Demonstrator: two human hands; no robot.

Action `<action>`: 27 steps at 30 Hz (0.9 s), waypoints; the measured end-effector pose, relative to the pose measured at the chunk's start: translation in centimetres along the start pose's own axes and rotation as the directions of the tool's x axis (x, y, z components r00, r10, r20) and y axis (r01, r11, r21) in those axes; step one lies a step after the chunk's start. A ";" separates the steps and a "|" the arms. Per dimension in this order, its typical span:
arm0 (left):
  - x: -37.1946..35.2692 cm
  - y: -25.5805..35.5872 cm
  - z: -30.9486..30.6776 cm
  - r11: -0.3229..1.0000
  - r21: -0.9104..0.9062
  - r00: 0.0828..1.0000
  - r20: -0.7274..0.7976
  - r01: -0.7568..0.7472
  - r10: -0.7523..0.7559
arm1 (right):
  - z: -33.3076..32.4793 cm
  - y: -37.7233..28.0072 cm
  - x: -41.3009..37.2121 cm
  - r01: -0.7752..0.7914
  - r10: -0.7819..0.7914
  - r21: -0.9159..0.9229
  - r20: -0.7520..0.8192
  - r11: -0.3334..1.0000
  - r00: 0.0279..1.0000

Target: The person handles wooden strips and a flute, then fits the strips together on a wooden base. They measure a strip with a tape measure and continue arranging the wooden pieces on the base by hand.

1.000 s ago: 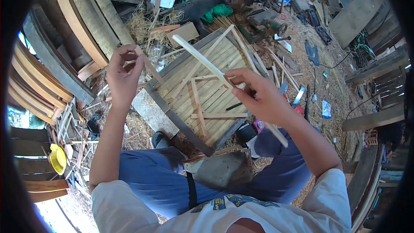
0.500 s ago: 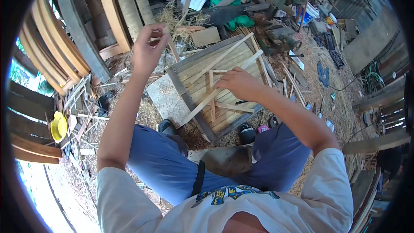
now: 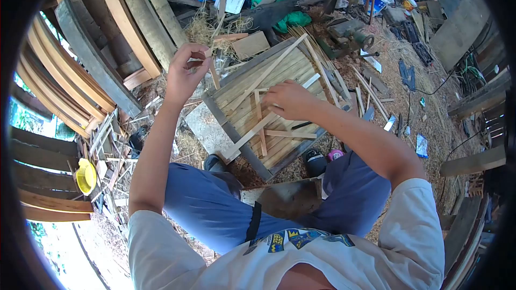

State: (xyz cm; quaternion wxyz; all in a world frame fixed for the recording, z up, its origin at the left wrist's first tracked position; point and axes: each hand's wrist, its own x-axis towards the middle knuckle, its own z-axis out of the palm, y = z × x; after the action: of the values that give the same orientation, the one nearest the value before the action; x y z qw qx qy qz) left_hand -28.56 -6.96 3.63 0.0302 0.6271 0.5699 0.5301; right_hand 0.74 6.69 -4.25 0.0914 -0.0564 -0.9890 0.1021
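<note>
My left hand [image 3: 186, 72] is raised at the upper left, thumb and fingers pinched on a narrow wooden strip [image 3: 214, 73] that hangs down toward the board. My right hand [image 3: 292, 100] is over the slatted wooden board [image 3: 285, 164], its fingers curled on a long pale wooden strip [image 3: 248, 135]. The fingertips are partly hidden. This strip crosses the board diagonally, and its lower end reaches past the board's left edge. Shorter strips lie under and beside it, one of them a short upright-looking piece [image 3: 260, 121]. A dark pen-like object [image 3: 301, 125] rests near my right wrist.
Curved wooden beams [image 3: 123, 16] lean at the left, above a yellow helmet-like bowl [image 3: 86, 176]. Behind the board sit a bench vise [image 3: 352, 39] and green sheeting [image 3: 293, 20]. Scrap sticks and shavings cover the ground. My knees flank a low wooden surface [image 3: 285, 197].
The view has shifted slightly. Against the board, the long strip under my right hand has slid a little toward me. My left hand keeps its pinch on the narrow strip.
</note>
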 end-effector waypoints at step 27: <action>-0.8 0.2 -1.5 0.999 -0.049 0.994 0.106 0.015 -0.010 | -1.9 3.9 5.6 0.019 -0.186 -0.359 -0.437 0.933 0.880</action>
State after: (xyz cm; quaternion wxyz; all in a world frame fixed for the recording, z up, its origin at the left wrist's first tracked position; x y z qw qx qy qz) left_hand -29.33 -8.49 3.87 0.0791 0.6497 0.5580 0.5101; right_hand -3.99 11.55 -2.34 0.3189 -0.0411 -0.9422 -0.0937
